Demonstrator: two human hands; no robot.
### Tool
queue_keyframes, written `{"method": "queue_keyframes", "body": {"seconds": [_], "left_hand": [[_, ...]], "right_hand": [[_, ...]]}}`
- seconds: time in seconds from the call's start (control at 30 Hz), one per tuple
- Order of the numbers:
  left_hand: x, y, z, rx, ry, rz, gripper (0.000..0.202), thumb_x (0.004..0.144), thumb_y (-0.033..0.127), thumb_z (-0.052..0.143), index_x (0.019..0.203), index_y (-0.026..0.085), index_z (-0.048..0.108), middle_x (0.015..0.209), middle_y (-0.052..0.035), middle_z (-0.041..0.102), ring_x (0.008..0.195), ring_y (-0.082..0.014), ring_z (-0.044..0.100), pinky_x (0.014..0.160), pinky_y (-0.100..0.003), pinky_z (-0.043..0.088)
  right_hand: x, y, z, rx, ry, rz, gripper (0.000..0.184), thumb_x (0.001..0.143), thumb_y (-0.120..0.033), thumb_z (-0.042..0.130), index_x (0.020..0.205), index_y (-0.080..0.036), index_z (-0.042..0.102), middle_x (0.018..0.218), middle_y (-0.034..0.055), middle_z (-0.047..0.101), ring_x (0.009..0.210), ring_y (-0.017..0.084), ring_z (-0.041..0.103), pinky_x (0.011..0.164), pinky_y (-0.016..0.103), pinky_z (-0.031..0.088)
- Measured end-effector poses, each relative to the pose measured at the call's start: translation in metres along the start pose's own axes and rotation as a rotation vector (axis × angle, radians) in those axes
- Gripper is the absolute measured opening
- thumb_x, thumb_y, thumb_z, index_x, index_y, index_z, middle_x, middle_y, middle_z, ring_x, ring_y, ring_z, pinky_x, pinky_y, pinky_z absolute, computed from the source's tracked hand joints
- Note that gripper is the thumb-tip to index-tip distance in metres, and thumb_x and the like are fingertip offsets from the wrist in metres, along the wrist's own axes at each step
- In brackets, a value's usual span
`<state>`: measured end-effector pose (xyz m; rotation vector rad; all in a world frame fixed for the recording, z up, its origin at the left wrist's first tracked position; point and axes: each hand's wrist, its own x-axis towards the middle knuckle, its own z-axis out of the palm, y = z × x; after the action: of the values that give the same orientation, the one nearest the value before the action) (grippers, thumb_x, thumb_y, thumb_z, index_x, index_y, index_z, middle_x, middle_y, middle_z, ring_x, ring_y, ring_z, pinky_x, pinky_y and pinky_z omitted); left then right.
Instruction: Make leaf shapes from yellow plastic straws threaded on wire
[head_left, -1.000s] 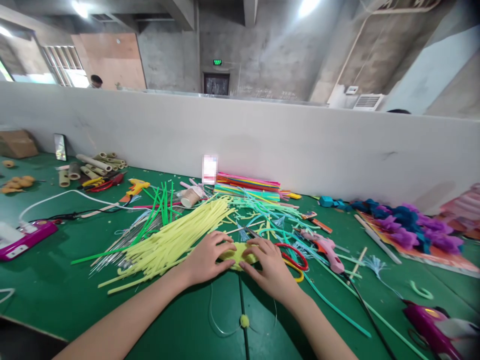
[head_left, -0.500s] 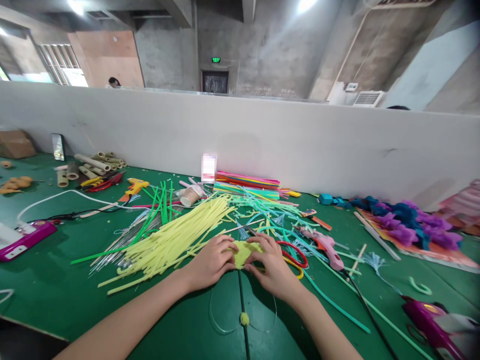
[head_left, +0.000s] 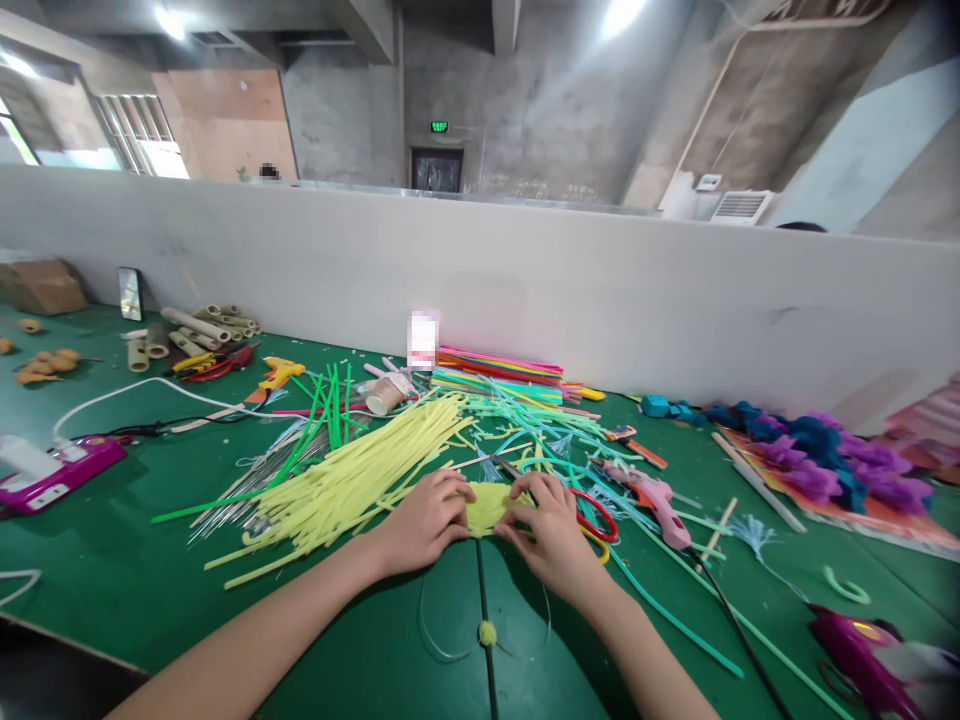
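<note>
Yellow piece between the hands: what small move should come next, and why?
Perhaps slide the right hand slightly inward along the yellow piece and press: the left hand steadies the opposite end, while the middle lies uncovered.

Left grip (head_left: 425,520) and right grip (head_left: 549,528) on yellow piece (head_left: 486,510), yellow stems (head_left: 375,465), green table (head_left: 360,650)

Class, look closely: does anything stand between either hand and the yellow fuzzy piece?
Nothing visible does: the left hand and right hand hold opposite sides of the fuzzy piece. Scissors lie beside the right hand.
</note>
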<state>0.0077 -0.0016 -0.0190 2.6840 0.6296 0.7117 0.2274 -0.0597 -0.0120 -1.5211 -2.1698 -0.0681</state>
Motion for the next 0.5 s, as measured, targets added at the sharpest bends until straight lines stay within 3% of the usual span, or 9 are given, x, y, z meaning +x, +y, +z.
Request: {"method": "queue_keyframes", "body": {"seconds": [0.17,0.3,0.4,0.5], "left_hand": [[-0.001,-0.003,-0.004,-0.104,0.048,-0.155,0.02,0.09,0.037,0.051,0.087,0.019,0.061,0.115,-0.0089,0.058,0.115,-0.023,0.047,0.101,-0.039,0.038],[0.0,-0.005,-0.004,-0.09,0.161,-0.279,0.031,0.095,0.038,0.036,0.115,0.019,0.053,0.114,-0.0107,0.058,0.109,-0.0229,0.051,0.095,-0.038,0.04],[0.0,-0.01,-0.003,-0.026,0.171,-0.307,0.034,0.096,0.038,0.033,0.118,0.019,0.051,0.109,-0.0104,0.06,0.105,-0.0243,0.052,0.091,-0.039,0.04],[-0.001,-0.013,-0.002,0.033,0.153,-0.32,0.035,0.095,0.039,0.035,0.118,0.018,0.052,0.105,-0.0097,0.062,0.101,-0.0248,0.053,0.088,-0.038,0.04]], "right_hand": [[0.004,0.014,-0.006,0.012,0.078,0.12,0.021,0.092,-0.038,0.047,0.092,-0.024,0.063,0.101,0.0076,0.059,0.103,0.026,0.049,0.087,0.041,0.04],[0.0,0.016,-0.005,0.051,-0.037,0.134,0.033,0.081,-0.05,0.061,0.102,-0.025,0.06,0.104,0.0065,0.061,0.101,0.027,0.052,0.086,0.041,0.041],[-0.003,0.011,-0.001,0.04,-0.099,0.139,0.05,0.072,-0.051,0.07,0.113,-0.027,0.056,0.113,0.0072,0.059,0.107,0.03,0.051,0.087,0.045,0.041],[-0.004,0.007,0.003,0.036,-0.1,0.127,0.048,0.074,-0.042,0.07,0.117,-0.028,0.054,0.115,0.0077,0.057,0.109,0.029,0.051,0.088,0.045,0.042]]}}
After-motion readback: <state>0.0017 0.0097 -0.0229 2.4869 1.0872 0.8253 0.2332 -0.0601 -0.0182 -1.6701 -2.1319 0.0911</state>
